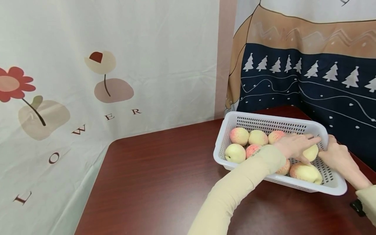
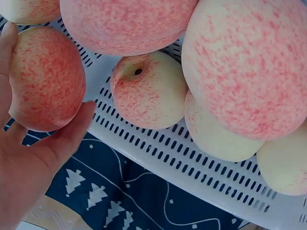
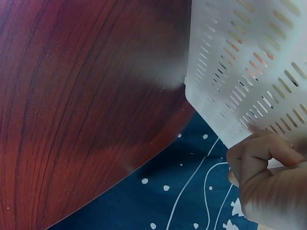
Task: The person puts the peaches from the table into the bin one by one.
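A white perforated plastic basket (image 1: 223,143) holds several peaches, pale yellow with red speckles. My left hand (image 1: 296,145) reaches over the basket's right half. Its fingers and thumb curve round a peach (image 2: 48,79), whose reddish side shows in the left wrist view; in the head view a pale peach (image 1: 311,152) shows between fingers and thumb. Just below that hand lies another peach (image 1: 306,173). At the basket's right end, my right hand (image 1: 337,155) grips the rim; the right wrist view shows its curled fingers (image 3: 261,153) against the outer wall.
The basket stands at the right side of a dark red-brown wooden table (image 1: 164,182). Behind it hang a pale curtain (image 1: 164,58) with flower prints and a navy cloth (image 1: 270,85) with white trees. A small black object (image 1: 357,207) shows by the right sleeve.
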### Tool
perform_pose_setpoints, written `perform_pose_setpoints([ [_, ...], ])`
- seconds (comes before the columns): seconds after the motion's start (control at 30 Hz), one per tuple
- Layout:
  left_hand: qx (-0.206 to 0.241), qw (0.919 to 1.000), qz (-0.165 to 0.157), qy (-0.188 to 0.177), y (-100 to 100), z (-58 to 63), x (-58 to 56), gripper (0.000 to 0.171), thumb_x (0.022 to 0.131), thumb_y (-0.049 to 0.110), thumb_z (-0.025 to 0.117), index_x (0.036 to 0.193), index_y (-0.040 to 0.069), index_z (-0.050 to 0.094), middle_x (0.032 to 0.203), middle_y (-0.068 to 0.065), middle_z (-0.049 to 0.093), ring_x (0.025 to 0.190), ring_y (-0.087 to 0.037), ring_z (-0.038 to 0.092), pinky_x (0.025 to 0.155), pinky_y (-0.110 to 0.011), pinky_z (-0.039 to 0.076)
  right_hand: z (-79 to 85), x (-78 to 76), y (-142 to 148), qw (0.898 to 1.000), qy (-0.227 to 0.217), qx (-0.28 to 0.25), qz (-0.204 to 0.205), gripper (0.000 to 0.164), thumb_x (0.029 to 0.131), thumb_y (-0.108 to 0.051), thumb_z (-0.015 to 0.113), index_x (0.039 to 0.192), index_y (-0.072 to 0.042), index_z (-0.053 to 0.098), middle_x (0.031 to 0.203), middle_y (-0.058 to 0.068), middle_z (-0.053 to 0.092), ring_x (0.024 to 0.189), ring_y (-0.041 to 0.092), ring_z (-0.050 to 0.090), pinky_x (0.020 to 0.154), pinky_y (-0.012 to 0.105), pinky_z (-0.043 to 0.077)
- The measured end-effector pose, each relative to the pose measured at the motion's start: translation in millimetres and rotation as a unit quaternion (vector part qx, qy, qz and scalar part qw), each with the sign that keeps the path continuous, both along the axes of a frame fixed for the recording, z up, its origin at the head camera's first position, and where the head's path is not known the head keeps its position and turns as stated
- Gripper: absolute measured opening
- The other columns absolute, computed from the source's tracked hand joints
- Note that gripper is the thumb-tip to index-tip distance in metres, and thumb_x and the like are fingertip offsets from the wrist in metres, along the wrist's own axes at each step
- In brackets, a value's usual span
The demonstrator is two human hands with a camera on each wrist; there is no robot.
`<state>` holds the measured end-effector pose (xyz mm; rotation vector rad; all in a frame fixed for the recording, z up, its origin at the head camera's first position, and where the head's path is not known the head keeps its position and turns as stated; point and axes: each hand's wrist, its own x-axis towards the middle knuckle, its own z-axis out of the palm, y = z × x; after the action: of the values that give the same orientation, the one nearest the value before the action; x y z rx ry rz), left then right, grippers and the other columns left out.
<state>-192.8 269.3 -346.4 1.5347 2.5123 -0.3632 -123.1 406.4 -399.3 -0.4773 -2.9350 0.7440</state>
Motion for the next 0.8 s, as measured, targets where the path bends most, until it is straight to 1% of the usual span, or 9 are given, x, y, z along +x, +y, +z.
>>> perform_pose_setpoints([
  [0.13,0.006,0.9998,0.018,-0.009,-1.0,-2.4,0.0,0.084,0.078,0.063,0.056,0.144,0.043,0.008,0.151,0.019,0.009,0.128,0.002,0.029,0.109,-0.015,0.027,-1.2,-0.9,0.0,1.0,0.001,0.001,-0.006,0.073,0.089,-0.014,0.046,0.132,0.027,0.004,0.079,0.045,0.044,0.041,0.023,0.056,0.035,0.034,0.047],
  [0.23,0.008,0.999,0.037,-0.023,-1.1,-4.8,-0.9,0.082,0.078,0.064,0.055,0.143,0.046,0.009,0.151,0.015,0.007,0.127,0.001,0.03,0.108,-0.014,0.028,-1.7,-0.4,0.9,1.0,0.001,-0.004,0.002,0.073,0.088,-0.012,0.045,0.133,0.026,0.002,0.081,0.046,0.044,0.041,0.022,0.057,0.035,0.034,0.048],
  [0.3,0.002,0.998,0.053,-0.033,-0.9,-6.0,-1.7,0.08,0.079,0.065,0.054,0.142,0.048,0.009,0.151,0.015,0.006,0.129,0.001,0.027,0.109,-0.015,0.026,-1.8,0.4,1.5,1.0,0.001,-0.011,0.008,0.073,0.088,-0.012,0.044,0.133,0.026,0.002,0.081,0.046,0.044,0.041,0.022,0.057,0.035,0.035,0.048],
  [0.43,-0.014,0.9967,0.063,-0.05,-0.1,-8.0,-4.5,0.074,0.082,0.064,0.049,0.142,0.048,0.01,0.149,0.017,0.013,0.131,0.002,0.022,0.11,-0.015,0.024,-2.6,1.1,2.9,1.0,0.002,-0.02,0.02,0.071,0.086,-0.012,0.041,0.133,0.025,0.002,0.081,0.046,0.045,0.041,0.02,0.057,0.036,0.035,0.049],
  [0.5,-0.014,0.9961,0.063,-0.06,-0.3,-8.1,-6.1,0.07,0.084,0.062,0.05,0.142,0.045,0.014,0.145,0.017,0.021,0.13,0.003,0.024,0.109,-0.014,0.025,-2.7,0.9,3.1,1.0,0.002,-0.021,0.019,0.071,0.086,-0.012,0.041,0.133,0.024,0.002,0.081,0.045,0.046,0.041,0.02,0.057,0.036,0.035,0.049],
  [0.57,-0.009,0.9947,0.065,-0.079,-0.3,-8.9,-7.3,0.067,0.085,0.058,0.051,0.141,0.043,0.018,0.14,0.018,0.029,0.126,0.005,0.029,0.106,-0.013,0.029,-2.9,0.6,3.8,1.0,-0.001,-0.023,0.019,0.071,0.087,-0.012,0.041,0.133,0.024,0.002,0.082,0.045,0.046,0.042,0.02,0.058,0.036,0.035,0.049],
  [0.63,-0.006,0.9921,0.072,-0.102,0.5,-9.2,-7.1,0.066,0.086,0.054,0.053,0.141,0.043,0.019,0.138,0.019,0.033,0.123,0.008,0.031,0.104,-0.012,0.03,-2.8,0.4,4.2,0.999,-0.005,-0.026,0.02,0.071,0.088,-0.011,0.041,0.134,0.023,0.0,0.083,0.045,0.045,0.042,0.02,0.058,0.037,0.036,0.05],
  [0.7,-0.009,0.9902,0.077,-0.116,1.6,-9.3,-6.5,0.066,0.086,0.053,0.053,0.141,0.045,0.018,0.139,0.02,0.033,0.122,0.01,0.032,0.104,-0.011,0.03,-2.7,0.2,3.9,0.999,-0.01,-0.027,0.018,0.071,0.088,-0.011,0.041,0.134,0.023,-0.001,0.085,0.045,0.045,0.042,0.021,0.059,0.037,0.036,0.05],
  [0.8,-0.016,0.9898,0.075,-0.12,3.7,-8.5,-5.0,0.064,0.087,0.053,0.053,0.141,0.046,0.02,0.14,0.022,0.032,0.121,0.012,0.032,0.106,-0.011,0.027,-2.8,0.3,3.3,0.999,-0.011,-0.027,0.019,0.07,0.089,-0.01,0.041,0.134,0.023,-0.001,0.085,0.046,0.045,0.043,0.021,0.059,0.037,0.036,0.05],
])
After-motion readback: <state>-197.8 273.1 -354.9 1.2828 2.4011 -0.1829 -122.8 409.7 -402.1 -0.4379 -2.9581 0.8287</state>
